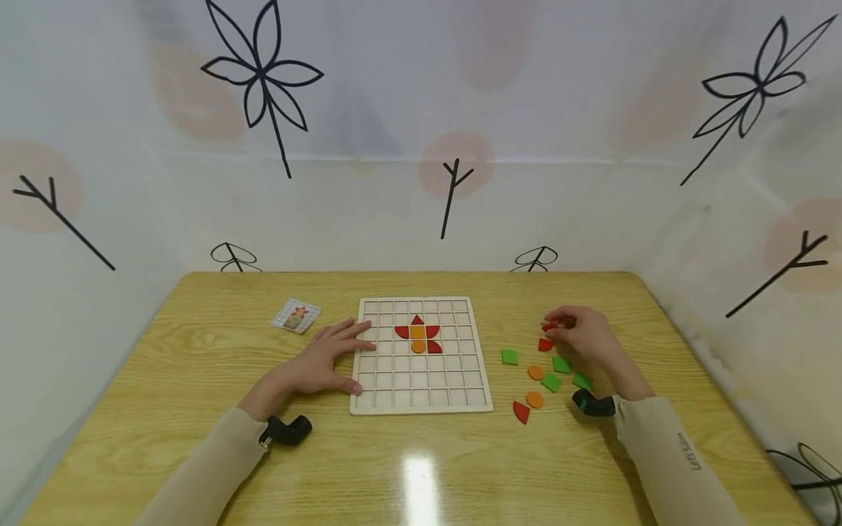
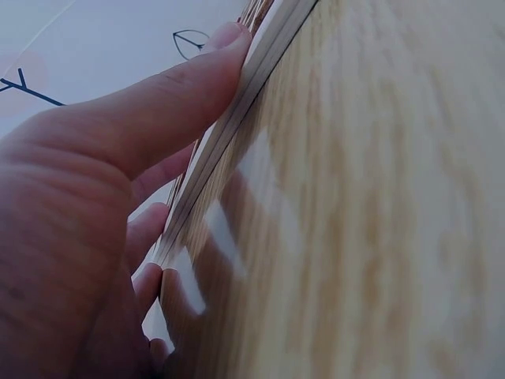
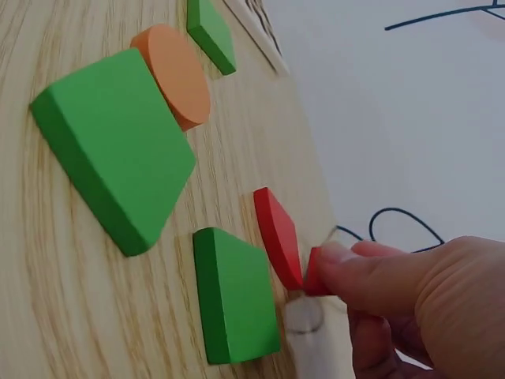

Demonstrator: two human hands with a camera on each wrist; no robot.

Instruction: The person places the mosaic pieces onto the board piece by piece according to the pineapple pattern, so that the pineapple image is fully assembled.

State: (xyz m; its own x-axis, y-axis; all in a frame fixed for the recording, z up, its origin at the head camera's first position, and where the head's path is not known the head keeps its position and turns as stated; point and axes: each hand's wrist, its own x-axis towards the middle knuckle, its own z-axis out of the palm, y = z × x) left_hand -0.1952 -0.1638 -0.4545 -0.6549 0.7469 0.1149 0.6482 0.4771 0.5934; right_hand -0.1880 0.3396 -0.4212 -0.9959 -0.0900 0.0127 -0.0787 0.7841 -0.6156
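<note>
A white gridded board (image 1: 395, 398) lies on the table. Red and orange pieces form a figure on its upper middle, with an orange square (image 1: 417, 332) above an orange disc (image 1: 418, 347). My left hand (image 1: 325, 359) rests with spread fingers over the board's left edge; in the left wrist view the thumb (image 2: 181, 99) lies along that edge. At the right, my right hand (image 1: 584, 332) pinches a small red piece (image 3: 316, 272) between thumb and fingers; its full shape is hidden. Right by it on the table lies a red quarter-circle piece (image 3: 278, 237).
Several green squares (image 1: 509, 356), two orange discs (image 1: 536, 372) and another red quarter-circle (image 1: 521, 412) lie loose right of the board. A small picture card (image 1: 296, 315) sits at the back left. Patterned white cloth (image 1: 368, 212) stands behind the wooden table (image 1: 316, 475).
</note>
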